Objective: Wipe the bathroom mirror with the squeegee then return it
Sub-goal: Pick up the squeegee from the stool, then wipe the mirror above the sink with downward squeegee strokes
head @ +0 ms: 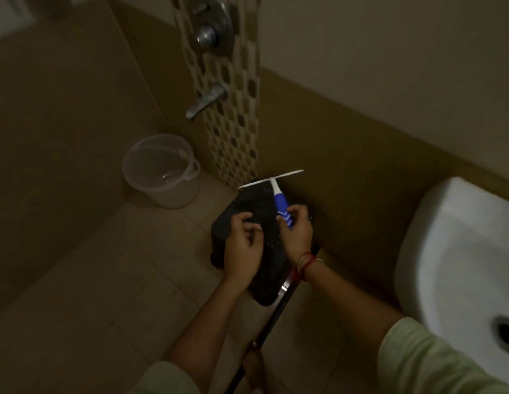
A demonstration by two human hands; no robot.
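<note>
A squeegee (276,189) with a white blade and a blue-and-white handle points away from me, its blade near the base of the brown wall. My right hand (297,233) is closed around the lower end of its handle. My left hand (243,237) hovers beside it with fingers loosely curled and holds nothing. Both hands are above a black stool (256,206) that stands on the floor against the wall. No mirror is in view.
A clear plastic bucket (162,170) stands in the corner to the left. A tap (206,99) and shower mixer (212,27) project from the tiled strip above. A white basin (458,251) fills the right side. A dark pole (276,311) leans below the stool.
</note>
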